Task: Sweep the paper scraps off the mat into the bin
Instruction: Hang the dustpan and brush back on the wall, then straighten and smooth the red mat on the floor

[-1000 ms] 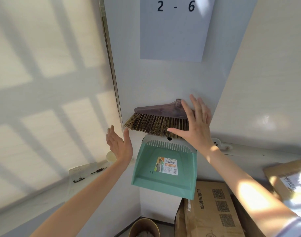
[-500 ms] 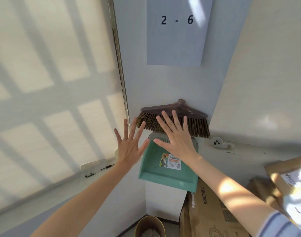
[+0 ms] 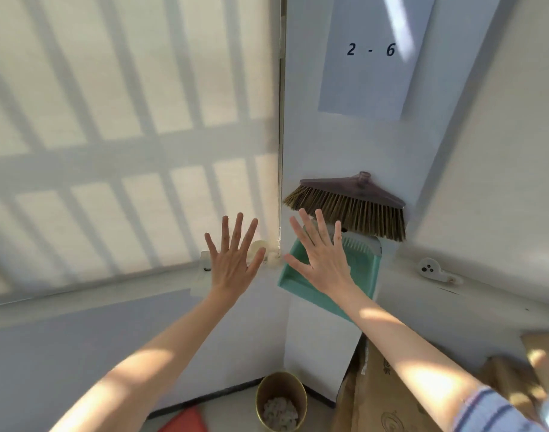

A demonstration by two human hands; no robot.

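A pale sheet marked "2 - 6" (image 3: 373, 54) hangs on the corner wall (image 3: 310, 135). Left of it, a blind (image 3: 126, 120) carries barred shadows. A white hook (image 3: 430, 269) sits on the ledge (image 3: 485, 294) at right. Cardboard boxes (image 3: 388, 388) lean in the lower right corner.

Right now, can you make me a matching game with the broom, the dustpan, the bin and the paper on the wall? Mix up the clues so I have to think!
Things
1. broom
2. dustpan
3. bin
4. paper

Clues
A. down on the floor in the corner
B. green
C. has "2 - 6" written on it
D. has brown bristles

Right pairs: 1-D, 2-B, 3-A, 4-C.
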